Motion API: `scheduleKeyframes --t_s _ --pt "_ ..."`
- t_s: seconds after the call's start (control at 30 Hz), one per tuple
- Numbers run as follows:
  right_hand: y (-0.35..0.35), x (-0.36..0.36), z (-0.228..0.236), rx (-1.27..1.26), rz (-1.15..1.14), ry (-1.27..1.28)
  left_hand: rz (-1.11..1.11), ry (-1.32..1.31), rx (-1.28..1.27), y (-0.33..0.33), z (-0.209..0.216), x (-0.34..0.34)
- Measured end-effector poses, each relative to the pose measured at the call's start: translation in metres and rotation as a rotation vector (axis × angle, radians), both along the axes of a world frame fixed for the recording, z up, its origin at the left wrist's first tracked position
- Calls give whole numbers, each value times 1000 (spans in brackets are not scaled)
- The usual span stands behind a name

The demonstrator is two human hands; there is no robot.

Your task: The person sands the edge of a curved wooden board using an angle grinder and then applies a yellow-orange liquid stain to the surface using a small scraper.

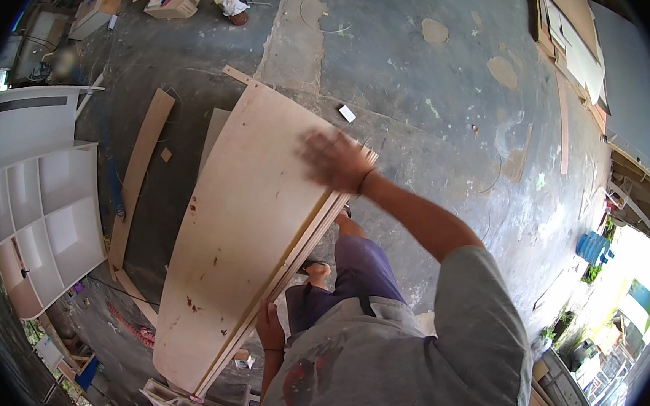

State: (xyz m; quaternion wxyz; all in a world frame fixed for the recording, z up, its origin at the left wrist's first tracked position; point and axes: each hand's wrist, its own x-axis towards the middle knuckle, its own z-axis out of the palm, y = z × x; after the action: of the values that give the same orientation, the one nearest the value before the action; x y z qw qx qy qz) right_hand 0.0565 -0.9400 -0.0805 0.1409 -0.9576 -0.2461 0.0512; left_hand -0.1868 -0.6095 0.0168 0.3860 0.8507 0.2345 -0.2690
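A large pale wooden panel (pixel 241 204) lies in front of me, marked with several dark brown spots. Along its near right side several layered edges show, like a stack of boards. My right hand (pixel 333 162) is over the panel's far right part, palm down with fingers stretched out and blurred by motion. Whether it touches the surface I cannot tell. At the near edge, lower down, my left hand (pixel 270 327) is closed on the panel's side; part of its fingers is hidden. A dark band circles each wrist.
A white shelf unit with compartments (pixel 42 204) stands at the left. Long wooden strips (pixel 141 166) lie on the floor between it and the panel. A small white box (pixel 347 113) sits beyond the panel. Boards (pixel 577 59) lean at the upper right; a blue water jug (pixel 592 248) stands at the right.
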Motion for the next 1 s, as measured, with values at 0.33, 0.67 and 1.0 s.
scheduleKeyframes --t_s 0.33,0.67,1.0 --pt "-11 -74 -1 -78 -74 32 -340 -370 292 -22 -25 44" --pt "-202 -80 -9 -77 -1001 167 -587 -702 87 -84 -74 159" --pt "-24 -215 -22 -8 -500 855 -215 -856 295 32 -118 174"
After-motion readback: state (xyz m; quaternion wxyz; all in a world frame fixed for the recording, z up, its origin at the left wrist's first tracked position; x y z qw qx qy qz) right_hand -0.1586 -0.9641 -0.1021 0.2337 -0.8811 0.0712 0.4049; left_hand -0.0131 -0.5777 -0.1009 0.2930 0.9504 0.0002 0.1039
